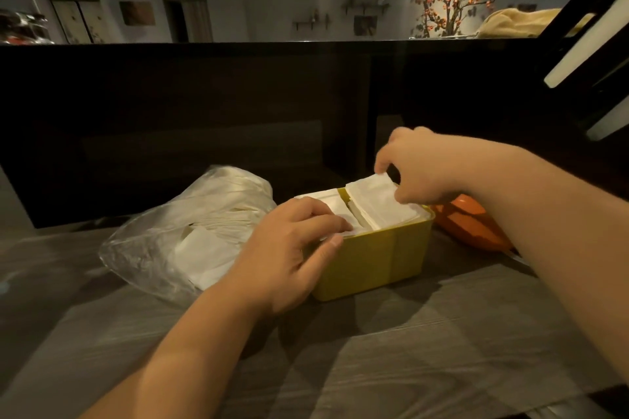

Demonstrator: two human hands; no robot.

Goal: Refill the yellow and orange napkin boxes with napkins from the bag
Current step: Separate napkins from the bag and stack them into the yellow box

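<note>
A yellow napkin box (pixel 377 258) stands on the table, filled to the rim with white napkins in two stacks. My left hand (pixel 289 248) rests on the left stack, fingers pressing it down, thumb against the box's front wall. My right hand (pixel 415 167) pinches the far edge of the right napkin stack (pixel 377 204), which sits tilted and partly above the rim. The orange napkin box (pixel 473 224) lies behind my right forearm, mostly hidden. A clear plastic bag (pixel 190 231) holding white napkins lies left of the yellow box.
The grey wood-grain table (pixel 425 333) stretches toward me. A dark partition (pixel 204 112) rises just behind the boxes and bag. A dark frame with white bars (pixel 589 44) stands at the far right.
</note>
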